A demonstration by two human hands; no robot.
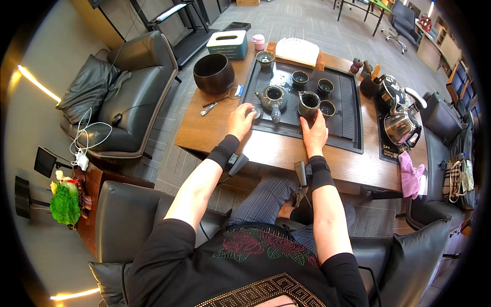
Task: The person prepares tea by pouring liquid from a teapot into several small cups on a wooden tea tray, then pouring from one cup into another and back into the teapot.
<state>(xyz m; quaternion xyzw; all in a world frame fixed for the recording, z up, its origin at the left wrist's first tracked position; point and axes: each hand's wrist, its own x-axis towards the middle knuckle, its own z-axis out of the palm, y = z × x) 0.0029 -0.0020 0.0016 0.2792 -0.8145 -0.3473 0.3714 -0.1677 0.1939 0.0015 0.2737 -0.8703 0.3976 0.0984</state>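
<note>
On the tray's left edge, my left hand [241, 121] has its fingertips at a small grey teapot lid [259, 113], apparently pinching it. The matching grey teapot [273, 99] stands uncovered beside it, its side handle towards me. My right hand [315, 132] has thumb and fingers around the near side of a dark ceramic pitcher [308, 104]. Close to its right stands a small teacup [328, 109], partly behind my fingers. Two more teacups, one at the back [300, 78] and one further right [325, 86], sit on the wet black tea tray [351, 115].
Left of the tray are a dark round bowl [214, 73], a tea strainer [234, 93] and a tissue box [227, 45]. Another cup [265, 58] sits at its far-left corner. Right of it stand a glass kettle [402, 128] on a black heating base [387, 151] and a pink cloth [410, 174].
</note>
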